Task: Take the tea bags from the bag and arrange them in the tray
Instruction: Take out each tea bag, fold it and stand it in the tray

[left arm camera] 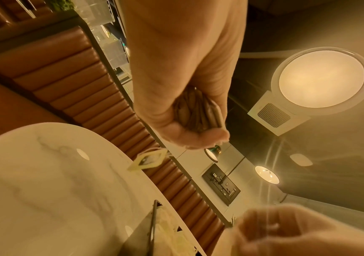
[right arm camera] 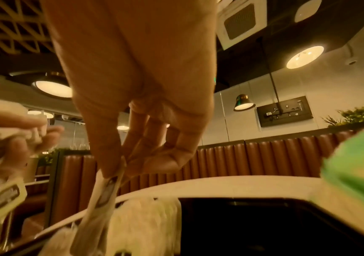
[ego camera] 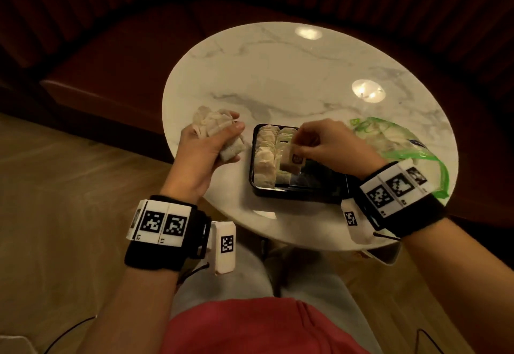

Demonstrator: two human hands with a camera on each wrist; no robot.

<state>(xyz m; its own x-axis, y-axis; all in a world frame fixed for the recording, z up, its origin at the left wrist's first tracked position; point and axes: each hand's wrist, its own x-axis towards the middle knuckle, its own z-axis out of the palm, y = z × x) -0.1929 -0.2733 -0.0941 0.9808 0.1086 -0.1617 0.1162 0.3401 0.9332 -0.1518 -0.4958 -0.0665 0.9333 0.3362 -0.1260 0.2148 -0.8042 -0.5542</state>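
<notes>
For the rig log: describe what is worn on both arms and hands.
Both forearms are bare, without sleeves or gloves. Each wrist has a black band carrying white plates printed with black square code markers. A small white box with its own marker hangs beside the left band, and thin dark cables trail off.

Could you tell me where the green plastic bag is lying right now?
In the head view, the green plastic bag lies on the marble table's right side, beyond the right hand and right of the black tray.
</notes>
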